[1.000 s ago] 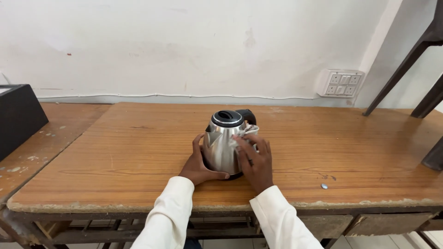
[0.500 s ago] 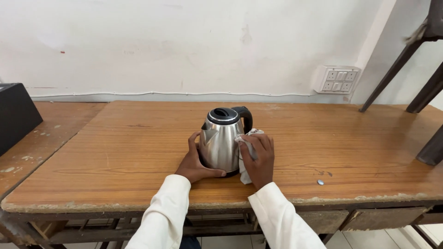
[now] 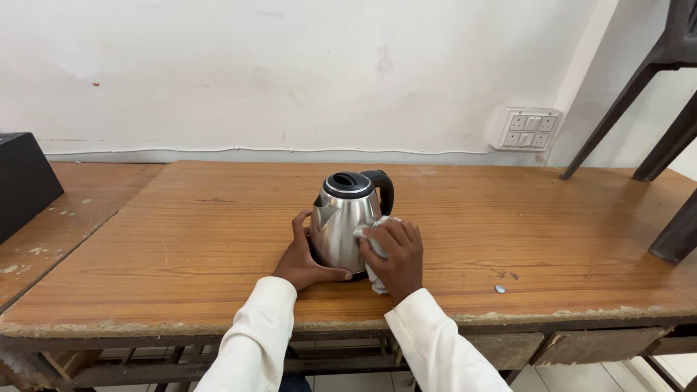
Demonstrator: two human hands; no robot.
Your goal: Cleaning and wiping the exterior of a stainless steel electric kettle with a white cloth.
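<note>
A shiny steel electric kettle (image 3: 345, 221) with a black lid and black handle stands on the wooden table (image 3: 181, 239). My left hand (image 3: 303, 254) cups the kettle's lower left side and base. My right hand (image 3: 396, 254) presses a white cloth (image 3: 372, 250) against the kettle's right side, with the cloth hanging down to the tabletop. Both arms wear white sleeves.
A black box (image 3: 22, 181) sits on a second table at the far left. A white switch panel (image 3: 532, 129) is on the wall. Dark chair legs (image 3: 664, 109) rest on the table's right end. A small round coin-like object (image 3: 499, 289) lies near the front edge.
My right hand with the cloth has slid down the kettle's right side. The left hand stays on the kettle's base. The view has shifted slightly.
</note>
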